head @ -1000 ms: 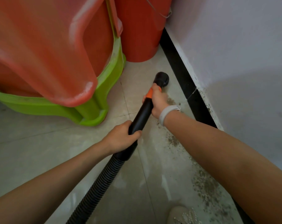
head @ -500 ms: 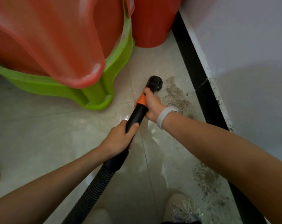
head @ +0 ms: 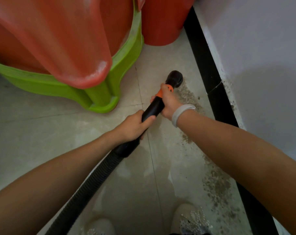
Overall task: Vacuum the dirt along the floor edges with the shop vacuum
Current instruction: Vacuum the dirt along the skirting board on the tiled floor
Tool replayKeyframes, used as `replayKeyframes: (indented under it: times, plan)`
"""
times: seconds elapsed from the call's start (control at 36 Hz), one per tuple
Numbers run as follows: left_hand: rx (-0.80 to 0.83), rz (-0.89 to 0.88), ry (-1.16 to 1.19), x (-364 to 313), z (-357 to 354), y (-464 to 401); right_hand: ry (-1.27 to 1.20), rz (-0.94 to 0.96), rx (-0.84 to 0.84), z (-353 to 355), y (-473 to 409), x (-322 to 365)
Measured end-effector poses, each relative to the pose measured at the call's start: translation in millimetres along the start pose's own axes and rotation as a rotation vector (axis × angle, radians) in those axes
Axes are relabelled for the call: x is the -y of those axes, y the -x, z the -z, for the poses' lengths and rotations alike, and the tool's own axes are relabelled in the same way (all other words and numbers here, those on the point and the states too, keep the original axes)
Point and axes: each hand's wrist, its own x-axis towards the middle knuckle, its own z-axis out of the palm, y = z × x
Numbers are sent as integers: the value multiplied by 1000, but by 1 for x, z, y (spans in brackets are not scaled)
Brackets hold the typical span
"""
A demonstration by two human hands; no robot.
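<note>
A: What differs from a second ago?
B: The nozzle [head: 174,78] has pulled back from the red bucket [head: 160,22] and sits at the top of the dirt [head: 186,95] by the black skirting [head: 210,68].

A: And the hands?
B: Two. The right hand [head: 167,102] grips the wand [head: 153,107] at its orange collar; the left hand [head: 133,126] curls around it lower down.

A: Anything cut off?
B: The hose [head: 86,189] leaves the frame, both shoes [head: 189,219] are cropped, and the stools [head: 96,92] are seen partly.
</note>
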Motion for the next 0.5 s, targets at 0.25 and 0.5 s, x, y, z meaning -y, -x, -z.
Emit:
replayKeyframes:
  times: [0.25,0.5]
  plan:
    - [70,-16,18,-32,-13,-29,-47,44,-72,24,-14,28]
    - [92,35,-50,32,4,34,-101,-118,99,15,24,-35]
